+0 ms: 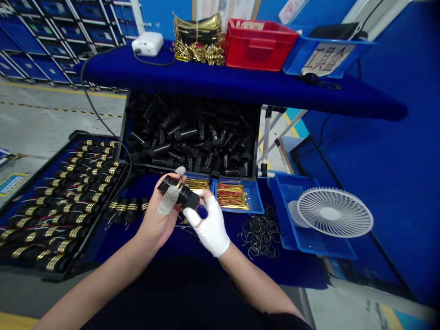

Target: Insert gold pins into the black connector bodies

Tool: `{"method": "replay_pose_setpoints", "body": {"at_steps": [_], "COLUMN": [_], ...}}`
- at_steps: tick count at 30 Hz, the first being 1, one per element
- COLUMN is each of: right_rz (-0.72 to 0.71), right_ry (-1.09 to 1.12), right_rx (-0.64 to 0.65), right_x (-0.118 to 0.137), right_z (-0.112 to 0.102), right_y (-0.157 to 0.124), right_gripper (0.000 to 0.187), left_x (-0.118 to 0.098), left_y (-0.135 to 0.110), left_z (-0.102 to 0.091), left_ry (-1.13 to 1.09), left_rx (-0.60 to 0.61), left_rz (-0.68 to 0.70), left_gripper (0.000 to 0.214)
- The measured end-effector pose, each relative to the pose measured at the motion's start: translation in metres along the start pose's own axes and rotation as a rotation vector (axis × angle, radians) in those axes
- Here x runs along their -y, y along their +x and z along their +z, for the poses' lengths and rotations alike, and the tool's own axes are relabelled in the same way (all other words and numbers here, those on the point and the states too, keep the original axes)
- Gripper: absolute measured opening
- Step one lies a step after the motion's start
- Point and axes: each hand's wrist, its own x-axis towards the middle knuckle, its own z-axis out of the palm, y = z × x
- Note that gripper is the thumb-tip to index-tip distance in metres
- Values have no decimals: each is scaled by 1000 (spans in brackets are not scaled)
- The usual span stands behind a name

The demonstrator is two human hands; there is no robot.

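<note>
A black ribbed cylinder [188,197] is held tilted between my two hands, with a thin gold-coloured band showing near its middle. My left hand [158,217], with pale covers on the thumb and a fingertip, is closed around its left end. My right hand [212,227], in a white glove with bare fingertips, grips the right end. Just beyond my hands are blue trays of gold-coloured strips [197,184] and red-and-gold wired pieces [232,196]. Several black cylinders with gold bands [132,210] stand on the blue cloth left of my left hand.
A large black bin [256,169] of ribbed black cylinders stands behind the trays. At left is a tray of banded cylinders [65,211]. Black rings [263,231] lie at right, beside a white fan [335,213]. A shelf [220,82] overhangs the back, holding a red box [259,46].
</note>
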Motion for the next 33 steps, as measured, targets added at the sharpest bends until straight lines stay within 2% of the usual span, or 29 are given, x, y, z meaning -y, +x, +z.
{"method": "replay_pose_setpoints", "body": {"at_steps": [2, 4, 6, 9, 10, 11, 12, 14, 16, 18, 21, 22, 24, 26, 28, 30, 33], "right_rz": [-304, -461, -394, -53, 17, 26, -22, -240, -462, -596, -653, -623, -475, -208, 73, 152, 173], "right_ry": [-303, -389, -262, 23, 47, 10, -91, -414, -713, -860, -855, -854, -913, -1059, -1240, -1275, -1261], "right_rx": [-115, -106, -25, 230, 266, 245, 176, 1, -56, 0, 188, 223, 178, 23, 17, 25, 26], "right_x": [-1, 0, 4, 10, 10, 10, 8, 3, -3, -8, -15, -17, -24, -34, -49, -66, -87], "right_z": [-4, -7, -9, -7, -6, -5, -5, -4, -2, -2, -13, -23, -51, -85, -115, -131, -130], "right_y": [3, 4, 1, -4, -5, -5, -5, -5, -8, -13, -19, -17, -8, 10, 32, 52, 70], "right_gripper": [32, 34, 40, 44, 51, 54, 51, 39, 43, 44, 42, 40, 34, 28, 24, 19, 12], "left_x": [-1, -4, -8, -8, -6, -4, -2, 2, 3, 0, -9, -13, -21, -25, -23, -18, -8], "left_y": [4, 5, 3, -2, -3, -3, -3, -1, 1, 1, 3, 4, 6, 8, 8, 7, 4], "left_z": [-1, -3, -5, -8, -8, -8, -7, -6, -5, -8, -19, -25, -36, -45, -48, -43, -32], "left_ry": [-82, -125, -108, -12, 12, 17, -4, -103, -202, -218, -153, -148, -185, -246, -284, -279, -231], "left_rx": [-3, 50, 107, 218, 235, 225, 190, 89, 25, 1, -54, -83, -140, -174, -181, -172, -151], "left_rz": [-89, -170, -145, -94, -93, -87, -86, -138, -247, -327, -315, -317, -345, -383, -409, -449, -519], "left_gripper": [37, 39, 40, 43, 44, 42, 40, 34, 32, 31, 20, 13, 8, 23, 29, 27, 23]}}
